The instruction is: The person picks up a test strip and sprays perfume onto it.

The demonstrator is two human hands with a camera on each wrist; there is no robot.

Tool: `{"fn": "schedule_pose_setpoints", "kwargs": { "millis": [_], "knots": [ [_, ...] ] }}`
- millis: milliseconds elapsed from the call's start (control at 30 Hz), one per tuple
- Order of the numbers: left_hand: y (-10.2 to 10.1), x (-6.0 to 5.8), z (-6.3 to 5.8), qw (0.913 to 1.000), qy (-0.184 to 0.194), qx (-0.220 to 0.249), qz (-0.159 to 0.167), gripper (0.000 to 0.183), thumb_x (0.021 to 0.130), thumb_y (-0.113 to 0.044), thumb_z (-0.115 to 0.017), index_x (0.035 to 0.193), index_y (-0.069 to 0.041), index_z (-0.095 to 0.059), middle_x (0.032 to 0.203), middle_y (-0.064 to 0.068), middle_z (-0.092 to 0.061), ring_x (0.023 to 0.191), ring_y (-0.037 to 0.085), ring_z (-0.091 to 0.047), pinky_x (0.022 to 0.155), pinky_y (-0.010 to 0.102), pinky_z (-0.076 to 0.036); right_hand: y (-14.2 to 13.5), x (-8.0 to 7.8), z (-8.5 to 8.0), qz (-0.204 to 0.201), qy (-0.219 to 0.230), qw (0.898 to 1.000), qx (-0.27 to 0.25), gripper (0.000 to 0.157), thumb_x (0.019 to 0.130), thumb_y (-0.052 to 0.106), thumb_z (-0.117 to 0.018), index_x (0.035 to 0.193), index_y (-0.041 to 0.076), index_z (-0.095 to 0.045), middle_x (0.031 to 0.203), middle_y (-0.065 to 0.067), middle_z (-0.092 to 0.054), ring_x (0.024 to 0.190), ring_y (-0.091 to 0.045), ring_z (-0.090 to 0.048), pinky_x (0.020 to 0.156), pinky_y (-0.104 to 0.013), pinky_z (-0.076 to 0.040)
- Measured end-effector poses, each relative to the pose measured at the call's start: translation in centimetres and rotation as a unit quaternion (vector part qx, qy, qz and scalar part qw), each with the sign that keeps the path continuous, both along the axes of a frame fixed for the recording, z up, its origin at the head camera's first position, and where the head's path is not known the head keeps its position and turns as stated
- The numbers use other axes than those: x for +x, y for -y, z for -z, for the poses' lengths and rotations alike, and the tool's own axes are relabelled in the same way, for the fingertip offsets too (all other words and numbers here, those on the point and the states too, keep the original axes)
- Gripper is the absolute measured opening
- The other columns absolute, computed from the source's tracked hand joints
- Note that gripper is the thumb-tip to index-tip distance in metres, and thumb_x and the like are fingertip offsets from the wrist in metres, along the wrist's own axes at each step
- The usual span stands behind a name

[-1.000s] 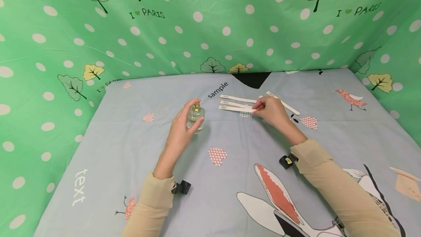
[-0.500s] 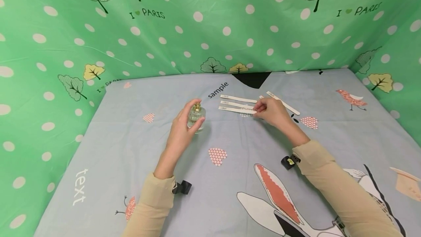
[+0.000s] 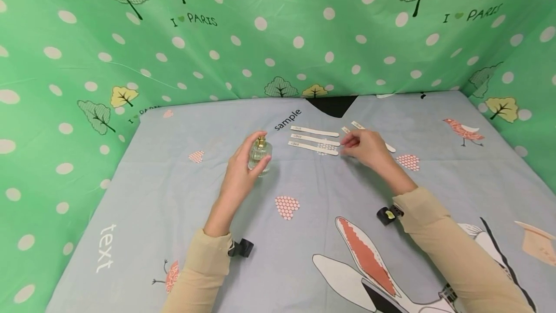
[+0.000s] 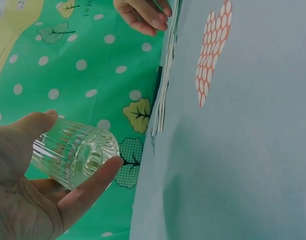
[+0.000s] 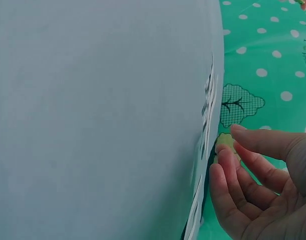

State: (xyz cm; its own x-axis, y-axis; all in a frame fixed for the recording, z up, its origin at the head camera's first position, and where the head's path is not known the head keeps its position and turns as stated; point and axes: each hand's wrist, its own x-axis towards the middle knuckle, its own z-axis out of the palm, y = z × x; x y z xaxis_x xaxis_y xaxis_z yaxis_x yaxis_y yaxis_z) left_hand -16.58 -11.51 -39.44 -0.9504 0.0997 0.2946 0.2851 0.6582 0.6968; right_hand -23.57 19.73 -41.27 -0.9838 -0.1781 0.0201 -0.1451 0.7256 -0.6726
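My left hand (image 3: 238, 170) grips a clear ribbed glass perfume bottle (image 3: 263, 150) with a gold neck, the index finger lying over its top. In the left wrist view the thick glass base of the bottle (image 4: 95, 152) faces the camera, raised off the cloth. Three white perfume test strips (image 3: 313, 139) with small print at their left ends lie side by side. Beside their right ends is my right hand (image 3: 368, 149), empty, fingers loosely bent. Two more strips (image 3: 357, 125) lie slanted behind that hand, partly hidden by it.
A grey-blue printed cloth (image 3: 173, 206) covers the table. Behind it and along the sides hangs a green dotted curtain (image 3: 269, 42). Small black cameras (image 3: 241, 248) are strapped at both cuffs.
My right hand has let go of the nearest strip and drawn slightly right, uncovering the three strips' right ends. That strip now lies apart from the middle one. My left hand keeps holding the bottle.
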Motion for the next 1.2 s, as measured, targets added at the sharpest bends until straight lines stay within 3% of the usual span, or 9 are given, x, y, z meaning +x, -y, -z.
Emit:
{"fn": "schedule_pose_setpoints", "kwargs": {
  "millis": [700, 1200],
  "knots": [
    [-0.1, 0.1, 0.1, 1.0000, -0.002, 0.004, -0.003, 0.054, 0.095, -0.020, -0.068, 0.145, -0.024, -0.046, 0.149, 0.006, -0.053, 0.133, 0.032, -0.055, 0.112, 0.051, -0.046, -3.0, 0.5, -0.7, 0.032, 0.014, 0.999, -0.001, 0.022, 0.088, 0.016, -0.073, 0.106, 0.004, -0.071, 0.097, -0.015, -0.071, 0.079, -0.018, -0.061, 0.060, -0.023, -0.048],
    [-0.3, 0.2, 0.1, 1.0000, -0.001, 0.005, -0.002, 0.054, 0.095, -0.020, -0.068, 0.145, -0.025, -0.046, 0.149, 0.005, -0.053, 0.135, 0.030, -0.053, 0.114, 0.050, -0.044, -6.0, 1.0, -1.0, 0.069, -0.012, 0.997, -0.011, 0.027, 0.090, 0.021, -0.072, 0.110, 0.003, -0.071, 0.103, -0.019, -0.073, 0.086, -0.018, -0.065, 0.064, -0.019, -0.047]
  ]
}}
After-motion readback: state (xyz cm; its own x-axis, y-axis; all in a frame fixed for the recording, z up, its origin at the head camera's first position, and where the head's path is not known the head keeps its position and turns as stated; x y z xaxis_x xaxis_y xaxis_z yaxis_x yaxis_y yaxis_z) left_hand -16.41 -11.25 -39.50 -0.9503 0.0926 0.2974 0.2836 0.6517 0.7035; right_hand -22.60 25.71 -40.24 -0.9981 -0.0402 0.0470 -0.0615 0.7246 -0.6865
